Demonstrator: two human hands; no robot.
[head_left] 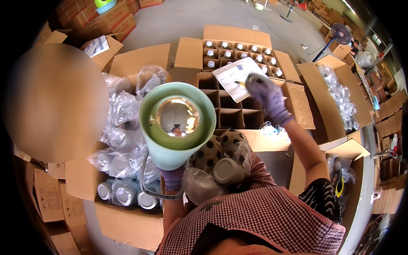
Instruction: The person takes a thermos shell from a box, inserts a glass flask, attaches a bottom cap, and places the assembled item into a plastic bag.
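Note:
My left hand (173,179), in a purple glove, grips a pale green bucket-shaped vessel (168,153) from below; its fingers are mostly hidden. A shiny mirrored round surface (177,117) sits inside the vessel, and a grey carrying handle (163,196) hangs from it. My right hand (272,102), gloved too and blurred, is closed around a dark rounded object (257,83) whose kind I cannot make out. It hovers over the edge of a white printed sheet (238,78) on the divided carton (229,103). On my lap lies a grey cup-like piece (228,171) beside clear plastic bags (202,187).
Several white-topped bottles (228,54) stand in the divided carton's far cells. At left, an open carton (127,225) holds bagged grey-capped items (124,193). More open cartons (316,100) stand at right, near a floor fan (340,34). A blurred disc covers the far left.

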